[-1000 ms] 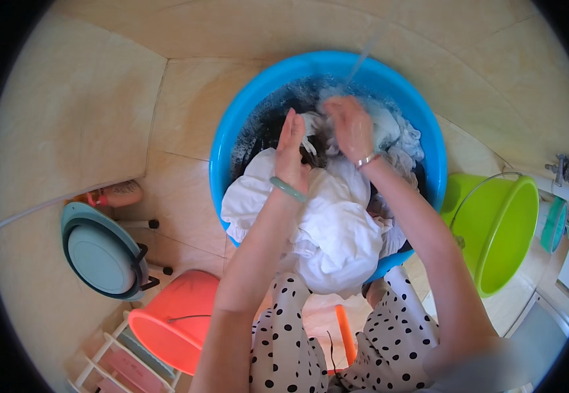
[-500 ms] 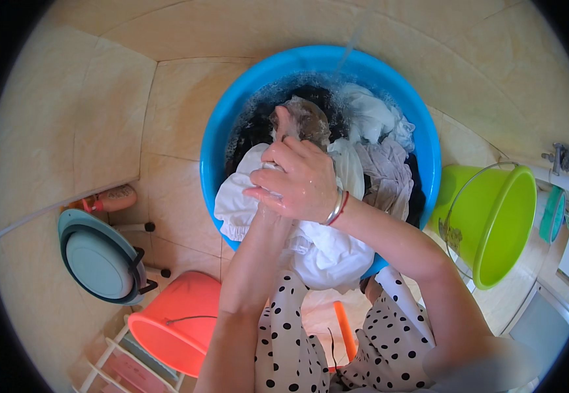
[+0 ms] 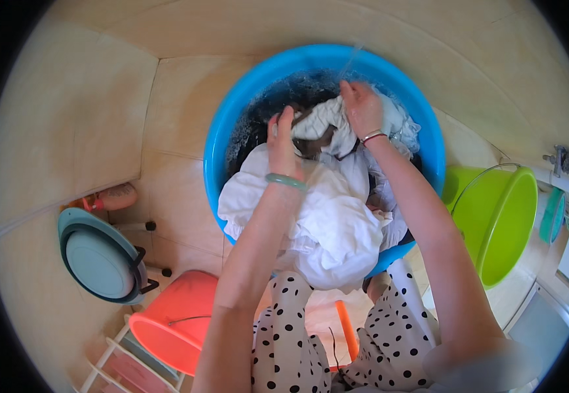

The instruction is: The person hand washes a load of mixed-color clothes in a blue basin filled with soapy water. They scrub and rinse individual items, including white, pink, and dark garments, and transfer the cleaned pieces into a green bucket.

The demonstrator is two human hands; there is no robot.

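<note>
A large blue tub (image 3: 216,141) holds soapy water and wet clothes. My left hand (image 3: 284,147), above a green bangle, reaches in at the left with its fingers apart, beside a twisted white cloth (image 3: 327,116). At the far right of the tub, my right hand (image 3: 363,110) is closed on the end of that cloth; a silver bracelet circles the wrist. Under my forearms a heap of white laundry (image 3: 330,226) bulges over the tub's near rim. Dark clothes lie in the water, partly hidden. A thin stream of water (image 3: 350,62) falls close to my right hand.
A lime green bucket (image 3: 487,223) stands right of the tub, near a wall tap (image 3: 559,160). To the left are a folded grey-green basin (image 3: 99,262) and a coral bucket (image 3: 176,321) by a white rack (image 3: 111,357). Tiled walls close in behind and at the left.
My hands have come apart from their clasp. The right one has moved up and right onto the white cloth; the left now stands over the tub's left side. The white heap has spread.
</note>
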